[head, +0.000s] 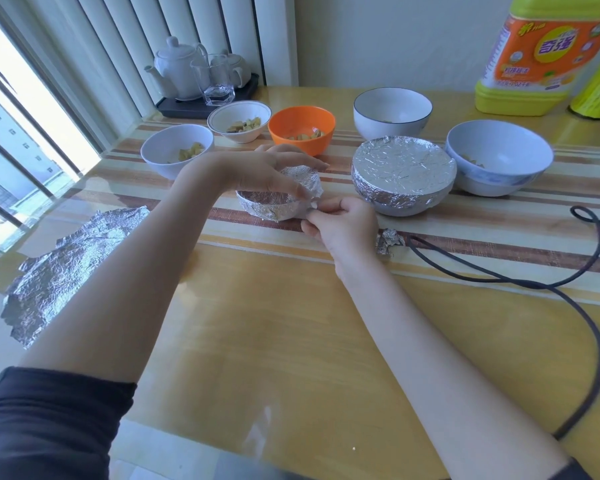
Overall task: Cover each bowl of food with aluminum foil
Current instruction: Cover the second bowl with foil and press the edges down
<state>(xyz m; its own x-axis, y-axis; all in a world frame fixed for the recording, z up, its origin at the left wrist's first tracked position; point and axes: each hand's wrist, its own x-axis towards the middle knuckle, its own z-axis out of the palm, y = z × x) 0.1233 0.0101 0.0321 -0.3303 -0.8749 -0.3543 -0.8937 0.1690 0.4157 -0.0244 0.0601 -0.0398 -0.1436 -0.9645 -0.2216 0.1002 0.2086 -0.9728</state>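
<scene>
Shiny foil is seen at the far left: a loose crinkled foil sheet is laid flat on the yellow table, near the window. Past it, three open bowls are lined up toward the wall: a white bowl with yellow food bits, a rimmed white bowl with more bits, and an orange bowl with bits too. Behind them a white teapot and a glass cup are kept on a dark tray.

In the middle, a small foil-wrapped bowl is set on the striped mat. It is being worked on by both hands. The left hand is spread over its top, fingers straight and pressed on the foil. The right hand is at the bowl's right side, and a foil edge is pinched between its curled fingers.

Just right of that, a bigger foil-covered bowl is fully wrapped on top. Behind it a white bowl with a dark rim is left open. A small foil scrap is lying near the right wrist, beside a dark cable. At the far right, an open pale blue bowl is seen, and a yellow bottle is stood by the wall.
</scene>
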